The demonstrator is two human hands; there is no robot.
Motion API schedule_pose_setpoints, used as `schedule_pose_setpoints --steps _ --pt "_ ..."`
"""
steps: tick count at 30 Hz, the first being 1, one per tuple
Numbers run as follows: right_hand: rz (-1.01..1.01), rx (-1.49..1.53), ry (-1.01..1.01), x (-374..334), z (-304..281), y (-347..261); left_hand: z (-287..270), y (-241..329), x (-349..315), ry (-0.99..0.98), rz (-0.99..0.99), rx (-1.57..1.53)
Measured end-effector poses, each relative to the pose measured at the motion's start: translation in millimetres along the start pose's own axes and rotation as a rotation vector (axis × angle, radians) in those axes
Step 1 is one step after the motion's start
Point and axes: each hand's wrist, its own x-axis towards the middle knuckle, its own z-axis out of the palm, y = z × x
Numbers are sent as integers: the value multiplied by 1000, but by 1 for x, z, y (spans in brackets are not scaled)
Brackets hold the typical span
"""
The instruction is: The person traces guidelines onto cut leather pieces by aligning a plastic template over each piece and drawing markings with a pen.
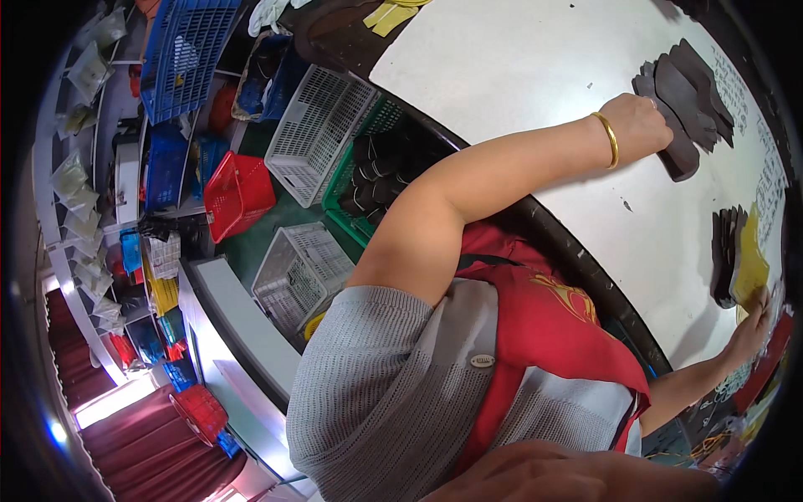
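At the upper right of the frame, your left hand (637,127) rests curled over the near end of a dark brown flat piece (684,159) beside a fanned stack of similar pieces (690,88) on the white tabletop (502,75); its back hides the fingertips, so how firmly they close can't be told. Toward the right edge, your right hand (750,328) meets the lower end of a yellow flat piece (751,263), fingers bent, though fisheye distortion leaves it unclear whether they pinch it. Narrow dark strips (726,255) stand just left, partly overlapped. Your left forearm (535,163) covers some tabletop.
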Motion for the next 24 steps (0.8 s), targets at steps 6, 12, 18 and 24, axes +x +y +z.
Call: schedule_pose_setpoints --steps 6,12,18,24 --pt "-40 321 26 -36 30 -48 -17 47 -31 253 204 -138" --pt "-40 528 -382 -84 85 -146 -52 86 -102 160 164 -251" --pt "-34 490 -522 -109 98 -169 -43 105 -109 71 92 -349" --pt "-21 362 -513 -119 100 -175 -35 107 -110 29 70 -344"
